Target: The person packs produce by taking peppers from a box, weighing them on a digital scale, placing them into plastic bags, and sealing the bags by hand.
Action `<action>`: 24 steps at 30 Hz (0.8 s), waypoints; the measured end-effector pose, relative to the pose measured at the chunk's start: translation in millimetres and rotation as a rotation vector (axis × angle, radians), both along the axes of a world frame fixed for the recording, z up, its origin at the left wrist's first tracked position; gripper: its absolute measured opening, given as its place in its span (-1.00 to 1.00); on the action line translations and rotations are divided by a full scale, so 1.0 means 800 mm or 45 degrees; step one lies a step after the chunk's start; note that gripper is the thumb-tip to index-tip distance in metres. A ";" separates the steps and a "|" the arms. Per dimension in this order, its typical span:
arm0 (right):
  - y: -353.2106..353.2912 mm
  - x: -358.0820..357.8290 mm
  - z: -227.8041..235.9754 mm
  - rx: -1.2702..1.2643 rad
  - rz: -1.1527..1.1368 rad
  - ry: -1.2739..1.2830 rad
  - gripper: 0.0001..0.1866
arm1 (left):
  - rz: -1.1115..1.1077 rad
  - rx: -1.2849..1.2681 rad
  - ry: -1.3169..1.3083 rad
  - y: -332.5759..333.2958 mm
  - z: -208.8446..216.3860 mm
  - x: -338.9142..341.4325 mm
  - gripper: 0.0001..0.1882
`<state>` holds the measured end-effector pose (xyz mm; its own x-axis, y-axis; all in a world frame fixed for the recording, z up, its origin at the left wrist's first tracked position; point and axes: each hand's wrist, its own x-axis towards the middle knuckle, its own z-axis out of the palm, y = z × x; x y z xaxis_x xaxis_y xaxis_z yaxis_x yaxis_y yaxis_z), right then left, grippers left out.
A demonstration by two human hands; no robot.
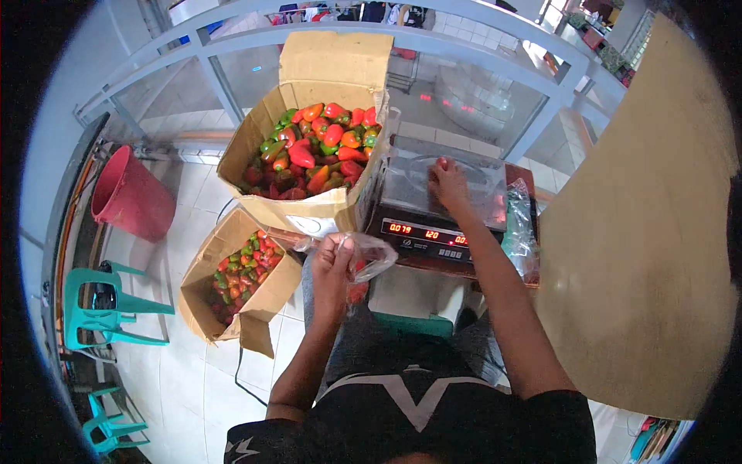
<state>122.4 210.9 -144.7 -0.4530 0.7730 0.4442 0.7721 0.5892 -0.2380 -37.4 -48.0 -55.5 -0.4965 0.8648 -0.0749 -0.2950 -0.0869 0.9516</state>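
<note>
My left hand (335, 255) is closed on the rim of a clear plastic bag (376, 259), holding its mouth apart. Something red shows below the bag, likely peppers inside it. Over the pan of a digital scale (402, 166), my right hand (450, 188) has its fingers curled round a red pepper (442, 163), mostly hidden by them. The scale's front display is lit in red. Beyond my left hand stands a large open cardboard box (290, 210) full of red, orange and green peppers (309, 151).
A smaller cardboard box (197, 298) of peppers sits lower left. Further left are a red bucket (133, 193) and green plastic stools (93, 309). Clear plastic bags (522, 232) lie right of the scale. A tan panel (641, 247) stands at right; a grey railing (464, 58) runs behind.
</note>
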 end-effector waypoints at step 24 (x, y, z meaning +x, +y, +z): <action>-0.247 -0.047 0.074 -0.209 1.159 -0.007 -0.77 | -0.348 0.118 0.321 -0.014 0.011 0.015 -0.82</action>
